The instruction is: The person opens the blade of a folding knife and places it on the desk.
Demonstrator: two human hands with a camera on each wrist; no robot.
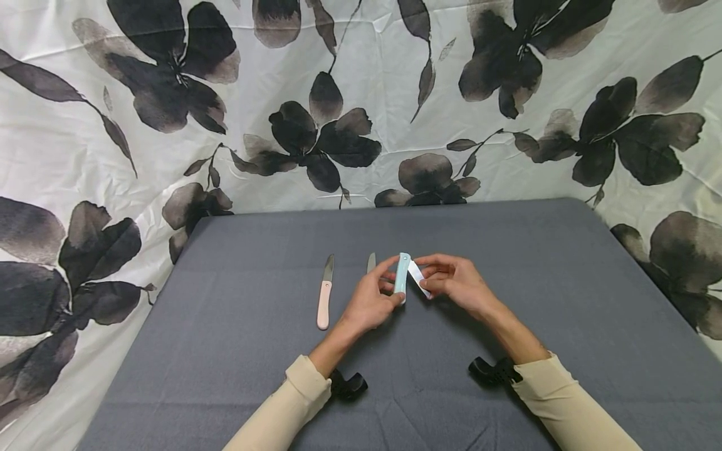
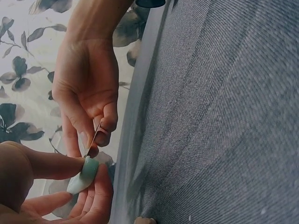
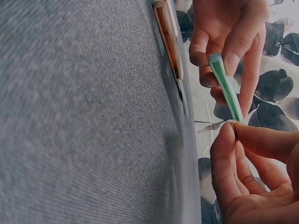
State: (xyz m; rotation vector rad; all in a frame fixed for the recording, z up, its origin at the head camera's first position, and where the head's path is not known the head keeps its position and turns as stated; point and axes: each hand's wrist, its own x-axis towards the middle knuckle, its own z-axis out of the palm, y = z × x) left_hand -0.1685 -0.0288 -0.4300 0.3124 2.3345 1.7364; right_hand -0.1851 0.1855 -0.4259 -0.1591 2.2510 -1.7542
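Observation:
Over the middle of the table, a folding knife with a mint-green handle (image 1: 401,279) is held up between both hands. My left hand (image 1: 366,304) pinches the handle between thumb and fingers. Thumb and fingertips of my right hand (image 1: 464,285) grip the blade (image 1: 415,274), which stands partly folded out at a narrow angle. In the right wrist view the handle (image 3: 225,88) shows its open green slot. From the left wrist, the thin blade (image 2: 96,136) appears edge-on by the right hand's fingers.
Left of the hands, a knife with a pale pink handle (image 1: 324,305) lies with its blade out. Another knife blade (image 1: 371,262) pokes out behind my left hand, its handle hidden. A grey cloth covers the table (image 1: 237,351); a floral sheet (image 1: 389,113) hangs behind.

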